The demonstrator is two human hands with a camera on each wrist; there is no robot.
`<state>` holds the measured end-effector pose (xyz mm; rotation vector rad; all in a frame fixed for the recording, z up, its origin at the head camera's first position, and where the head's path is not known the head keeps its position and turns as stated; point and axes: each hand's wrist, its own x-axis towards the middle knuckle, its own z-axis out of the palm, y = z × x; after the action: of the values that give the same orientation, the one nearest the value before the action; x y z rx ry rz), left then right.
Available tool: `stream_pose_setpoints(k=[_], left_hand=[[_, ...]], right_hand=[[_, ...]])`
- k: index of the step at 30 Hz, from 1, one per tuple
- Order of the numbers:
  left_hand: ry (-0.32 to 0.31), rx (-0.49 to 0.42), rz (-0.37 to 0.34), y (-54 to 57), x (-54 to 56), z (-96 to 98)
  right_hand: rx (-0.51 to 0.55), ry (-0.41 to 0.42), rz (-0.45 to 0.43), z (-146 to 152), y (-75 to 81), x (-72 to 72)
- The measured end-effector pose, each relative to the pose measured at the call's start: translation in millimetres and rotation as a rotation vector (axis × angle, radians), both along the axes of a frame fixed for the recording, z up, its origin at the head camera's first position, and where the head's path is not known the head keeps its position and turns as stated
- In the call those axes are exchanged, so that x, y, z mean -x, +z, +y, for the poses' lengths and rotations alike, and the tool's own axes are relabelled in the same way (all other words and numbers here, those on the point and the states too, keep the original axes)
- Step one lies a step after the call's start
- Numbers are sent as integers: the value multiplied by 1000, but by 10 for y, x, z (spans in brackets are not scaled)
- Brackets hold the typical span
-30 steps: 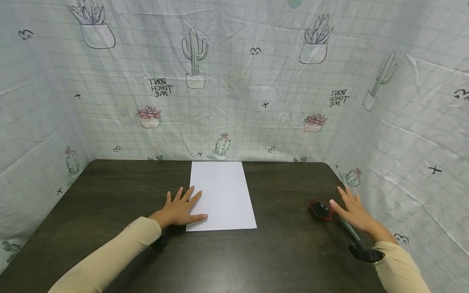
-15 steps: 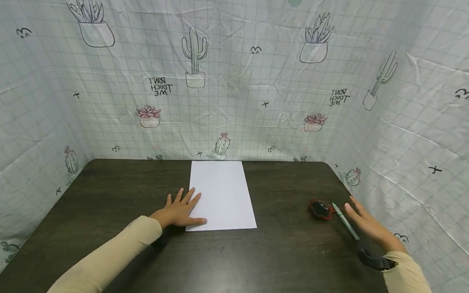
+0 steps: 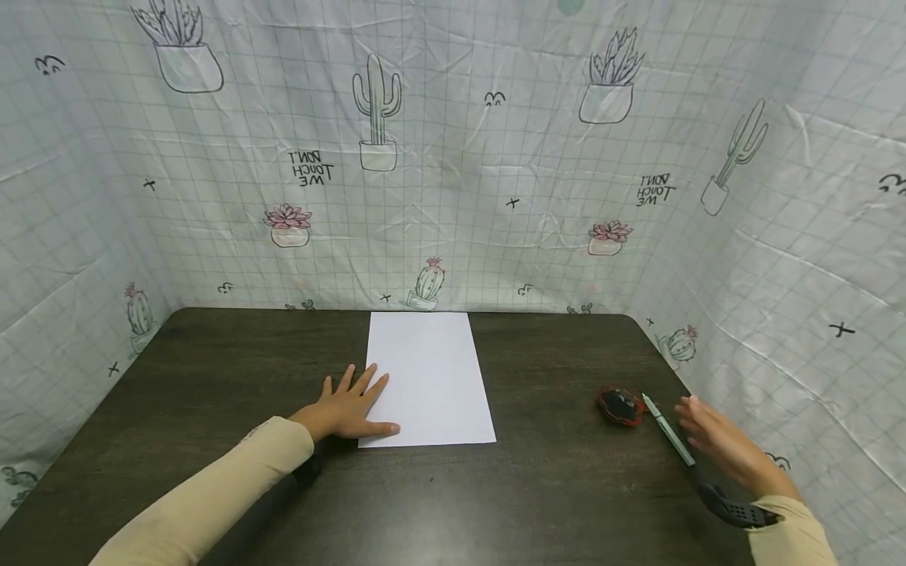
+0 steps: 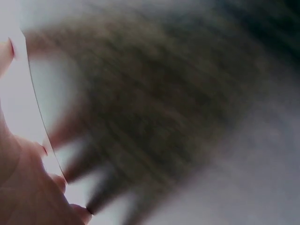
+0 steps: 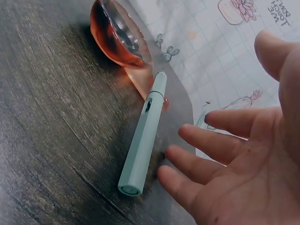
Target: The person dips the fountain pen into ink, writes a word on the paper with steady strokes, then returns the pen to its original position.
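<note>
Pen (image 3: 668, 429) lies just left of R hand (image 3: 729, 444), long axis slanting fwd-left, R nearer & empty w/ fingers loose, L hand (image 3: 347, 413) splayed on paper (image 3: 435, 377).

Drawing the right grip (image 3: 731, 450) away toward the lower right of the head view, turning its fingertips from upward to leftward, shifting the black wristband (image 3: 736, 509) and right sleeve (image 3: 789, 531) along with it, and uncovering the upper end of the green pen (image 3: 668, 431), behind the thumb a second ago.
</note>
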<state>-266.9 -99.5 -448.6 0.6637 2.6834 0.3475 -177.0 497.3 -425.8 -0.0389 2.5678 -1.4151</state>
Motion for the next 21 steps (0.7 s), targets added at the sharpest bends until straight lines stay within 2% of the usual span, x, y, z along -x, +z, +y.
stream_pose_setpoints(k=[5,9,17,21], left_hand=[[5,4,14,-8,1,1],[3,13,19,-15,13,1],[5,28,21,0,14,13],[1,28,17,-19,20,29]], right_hand=[[76,17,-16,35,-31,10],[65,-8,-26,40,-61,26],[-74,-157,-74,-36,-118,76],[-142,-202,-78,-70,-143,110]])
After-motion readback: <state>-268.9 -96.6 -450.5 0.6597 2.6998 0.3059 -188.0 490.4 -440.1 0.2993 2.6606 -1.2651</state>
